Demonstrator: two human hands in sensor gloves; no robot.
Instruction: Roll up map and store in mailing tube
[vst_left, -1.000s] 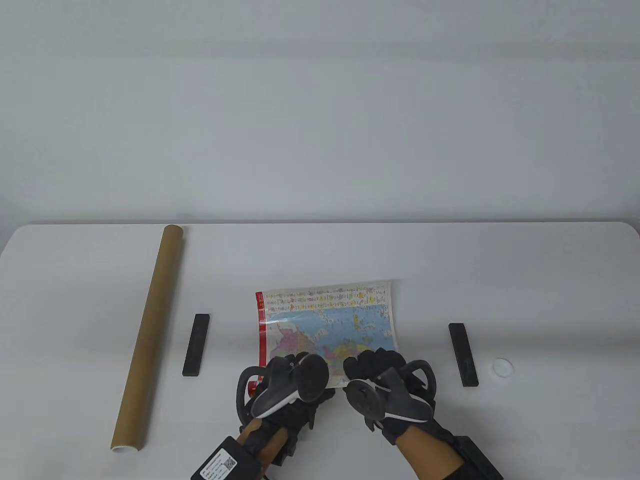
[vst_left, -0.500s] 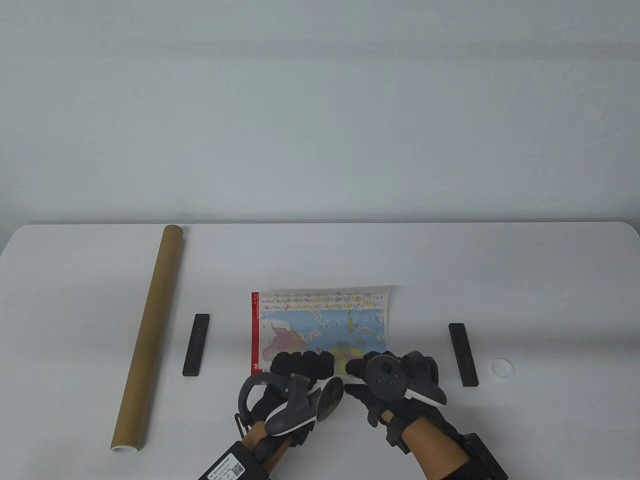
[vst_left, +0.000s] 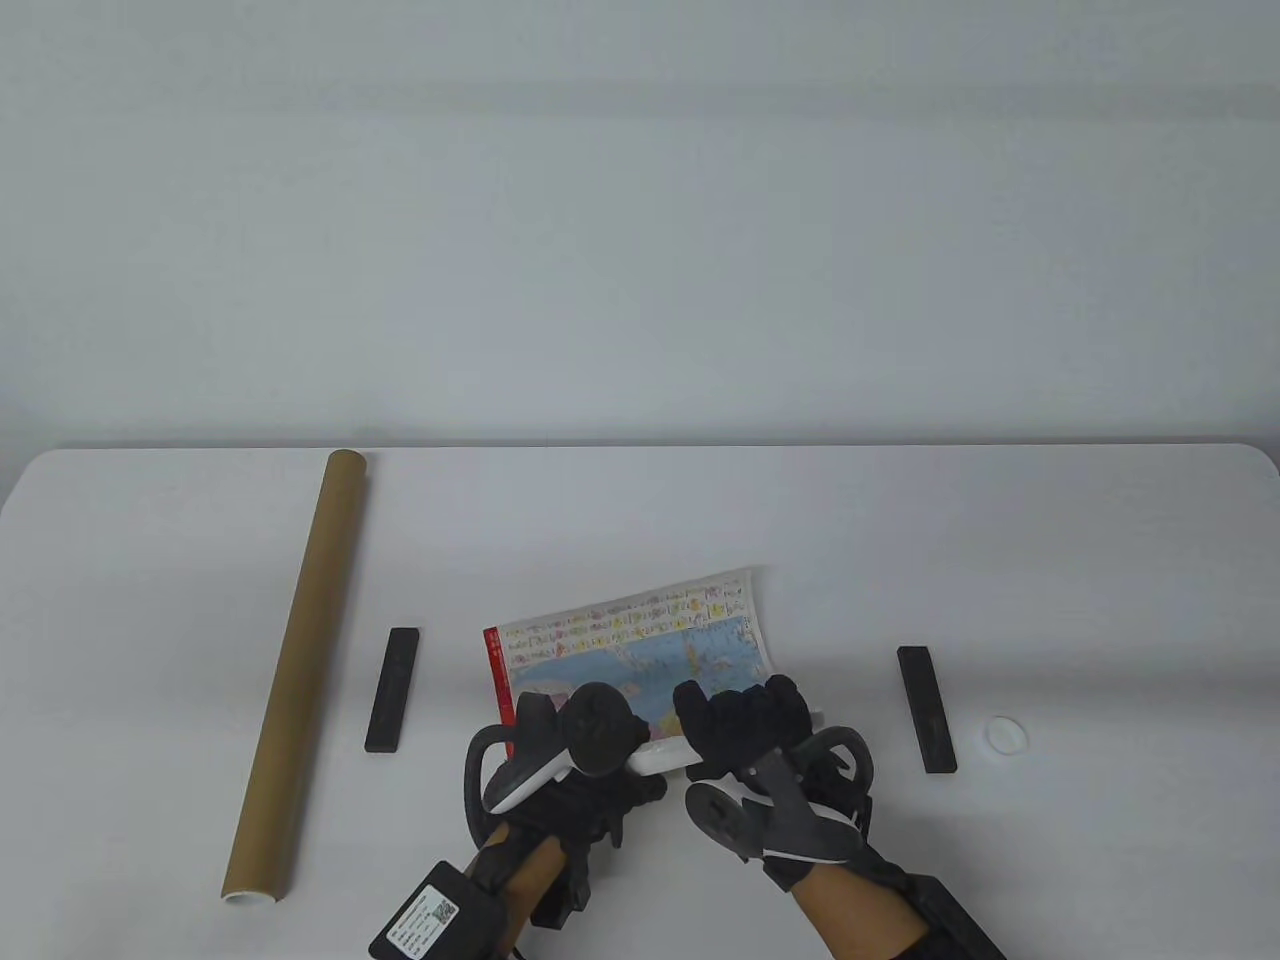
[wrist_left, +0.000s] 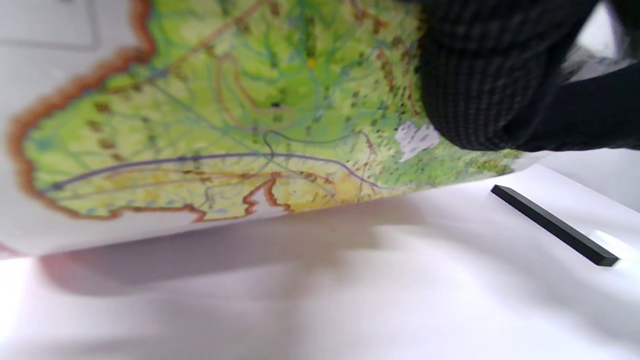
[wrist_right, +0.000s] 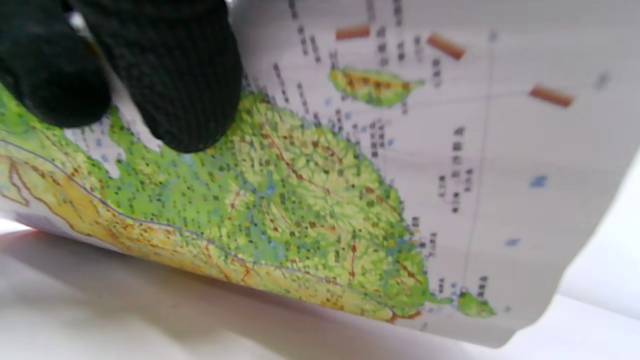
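The colourful map (vst_left: 640, 635) lies at the table's front middle, its near end wound into a white roll (vst_left: 660, 758). My left hand (vst_left: 565, 755) grips the roll's left part, its fingers hidden under the tracker. My right hand (vst_left: 745, 720) grips the right part, fingers curled over the top. The flat part lies skewed, its right corner farther away. In the left wrist view the map (wrist_left: 225, 125) is lifted off the table under a gloved finger (wrist_left: 480, 75). In the right wrist view fingers (wrist_right: 175, 75) press on the map (wrist_right: 325, 190). The brown mailing tube (vst_left: 295, 670) lies at the left, apart from both hands.
A black bar (vst_left: 392, 690) lies left of the map and another (vst_left: 927, 708) lies to its right. One bar shows in the left wrist view (wrist_left: 555, 225). A small white round cap (vst_left: 1005, 735) sits beyond the right bar. The table (vst_left: 900, 520) is white.
Both hands have turned the roll further, so the flat part of the map is shorter. The sheet has skewed, its left side drawn nearer. The trackers have tipped with the hands.
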